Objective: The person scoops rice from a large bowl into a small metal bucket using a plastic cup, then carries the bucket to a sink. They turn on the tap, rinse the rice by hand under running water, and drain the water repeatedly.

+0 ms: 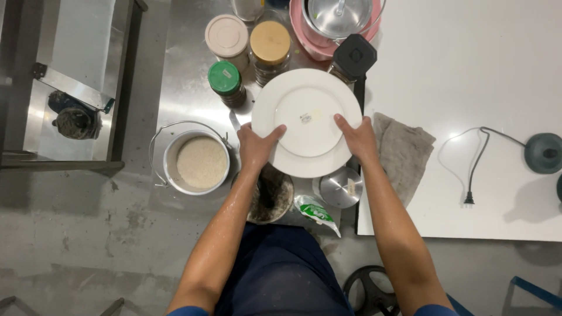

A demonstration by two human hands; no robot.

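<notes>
The white plate (306, 122) is round and smooth, with a wide flat rim and a shallow ring in the middle. It looks turned over, so its bottom faces up, and there is a small dark mark and a faint yellow smudge near its middle. The plate is held up in the air above the shiny metal counter (187, 99), flat and level. The left hand (256, 146) grips the plate's lower left edge, with the thumb lying on top and the fingers tucked under where they cannot be seen. The right hand (358, 138) grips the lower right edge the same way, thumb on top. So the two hands are apart, one on each side, both closed tight on the plate, and the plate sits between them. Under the plate and the hands there is a dark round bowl (273, 199), a small shiny metal lid (341, 187) and a green and white packet (316, 212). To the left sits a metal pail of rice (196, 162) with a thin wire handle. Behind the plate stand three jars, one with a green lid (224, 78), one with a pink lid (226, 35) and one with a yellow lid (270, 42). A grey cloth (404, 149) lies just beside the right hand, on the white table (468, 70).
</notes>
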